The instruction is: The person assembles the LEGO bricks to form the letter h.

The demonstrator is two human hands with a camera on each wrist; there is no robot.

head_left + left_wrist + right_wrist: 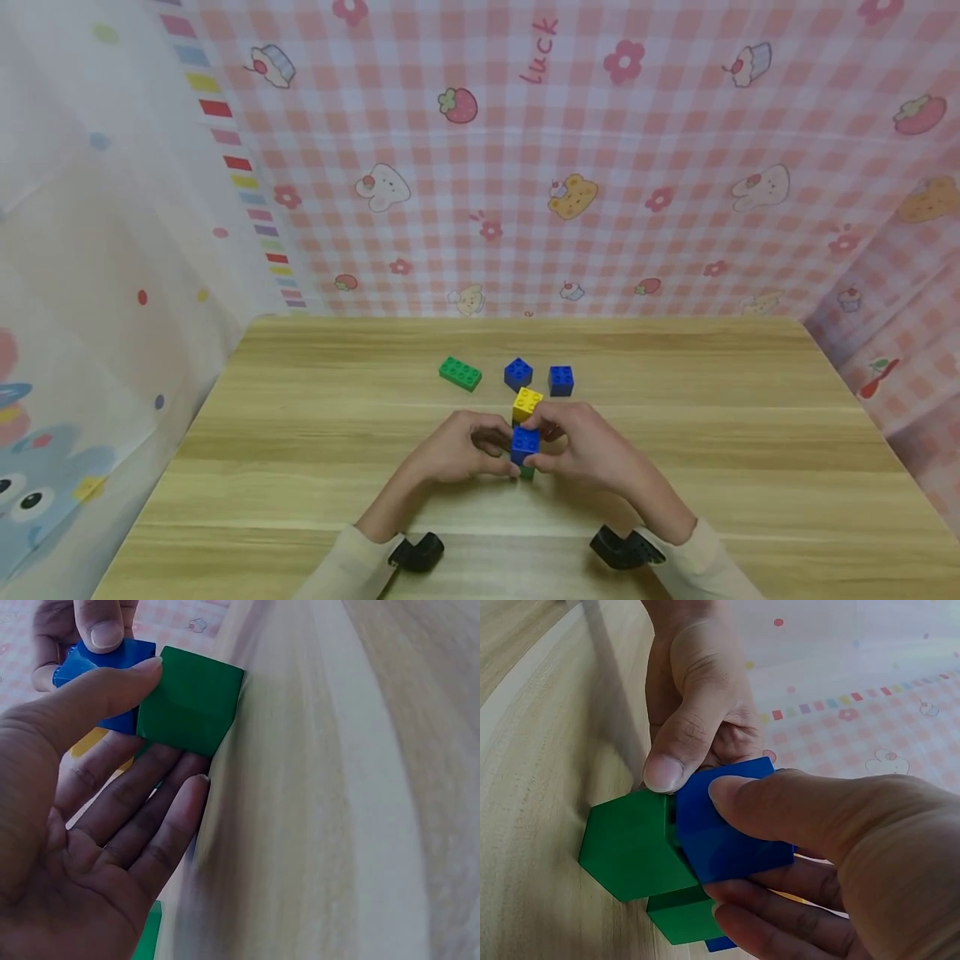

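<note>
A blue brick (525,444) sits on top of a green brick (191,705) at the middle of the table. My right hand (588,442) pinches the blue brick between thumb and fingers. From the other side my left hand (457,450) holds the green brick, its thumb tip at the seam with the blue one and its fingers behind. Just beyond stands a yellow brick (527,402), studs up. A second green piece (684,915) shows behind the first in the right wrist view, with a sliver of blue (721,944) below it.
Farther back on the wooden table (315,467) lie a long green brick (460,374), a turned blue brick (518,373) and another blue brick (561,381). A pink checked cloth (510,150) hangs along the table's back edge, and a pale cloth (112,208) hangs at the left.
</note>
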